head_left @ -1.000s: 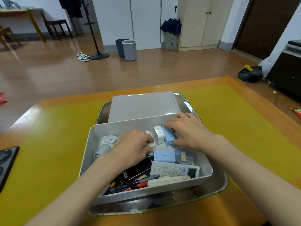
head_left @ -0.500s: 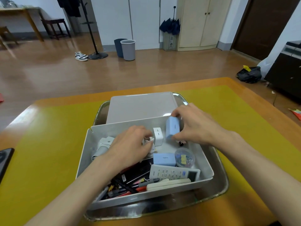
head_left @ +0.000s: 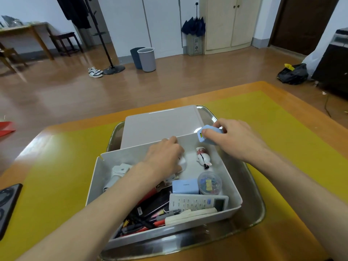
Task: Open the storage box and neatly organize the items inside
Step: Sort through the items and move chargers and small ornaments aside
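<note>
Two hands | right hand [head_left: 237,138] grips blue charger [head_left: 209,136] | label unreadable

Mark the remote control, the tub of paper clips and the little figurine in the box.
remote control [head_left: 190,201]: head view, on its keypad.
tub of paper clips [head_left: 209,183]: head view, on its clear lid.
figurine [head_left: 203,158]: head view, on its white body.

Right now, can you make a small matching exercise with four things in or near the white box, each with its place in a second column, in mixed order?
Things:
1. small figurine
2. remote control
3. blue charger
4. lid

Places:
A. flat on the tray behind the box
B. held in the right hand above the box's far right corner
C. lying on the box floor near the back wall
D. along the box's front wall

Pairs: 1-C, 2-D, 3-B, 4-A
</note>
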{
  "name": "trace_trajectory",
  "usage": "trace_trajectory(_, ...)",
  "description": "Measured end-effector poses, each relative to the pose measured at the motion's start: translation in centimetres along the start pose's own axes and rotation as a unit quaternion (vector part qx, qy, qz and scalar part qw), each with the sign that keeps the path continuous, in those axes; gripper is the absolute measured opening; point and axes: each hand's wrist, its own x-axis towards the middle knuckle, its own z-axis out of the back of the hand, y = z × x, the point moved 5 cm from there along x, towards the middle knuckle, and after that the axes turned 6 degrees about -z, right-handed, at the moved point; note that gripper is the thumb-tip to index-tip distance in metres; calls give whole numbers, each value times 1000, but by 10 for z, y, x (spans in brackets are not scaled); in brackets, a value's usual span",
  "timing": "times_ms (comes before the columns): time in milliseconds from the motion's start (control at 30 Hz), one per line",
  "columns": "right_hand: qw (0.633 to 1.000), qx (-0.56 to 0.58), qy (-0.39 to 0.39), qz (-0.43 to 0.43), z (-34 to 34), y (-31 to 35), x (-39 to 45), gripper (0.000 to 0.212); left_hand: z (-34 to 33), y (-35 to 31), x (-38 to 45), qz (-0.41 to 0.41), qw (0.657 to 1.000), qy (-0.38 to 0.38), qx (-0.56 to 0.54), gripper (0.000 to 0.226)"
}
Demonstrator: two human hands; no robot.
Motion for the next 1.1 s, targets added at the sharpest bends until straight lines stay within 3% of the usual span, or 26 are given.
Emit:
trace_trajectory(267, 998, -15, -38, 41, 10, 6, -7, 36, -3, -1, -19, -10, 992, 2, -123, 59)
trace_trajectory(467, 996, -18, -39, 78, 12, 7, -17, 27, 32, 6, -41, 4, 980, -84, -182, 50)
trace_trajectory(600, 993, -19, -13, 114, 6, 17, -24, 34, 54, 10, -71, 17, 966, -119, -231, 46)
trace_trajectory(700, 987, -52, 12, 149, -1, 29, -34, 43, 54, 7, -99, 29, 963, -104, -247, 42)
trace_trajectory(867, 958, -199, 13, 204, -11, 41, -58, 66, 35, 4, -131, 58, 972, -60, -218, 40)
trace_trajectory(1000, 931, -293, 14, 216, -16, 39, -76, 68, 13, 5, -143, 71, 983, 13, -168, 37)
trace_trajectory(1100, 919, -326, 36, 218, -22, 35, -83, 73, 7, 7, -148, 72, 986, 12, -148, 33)
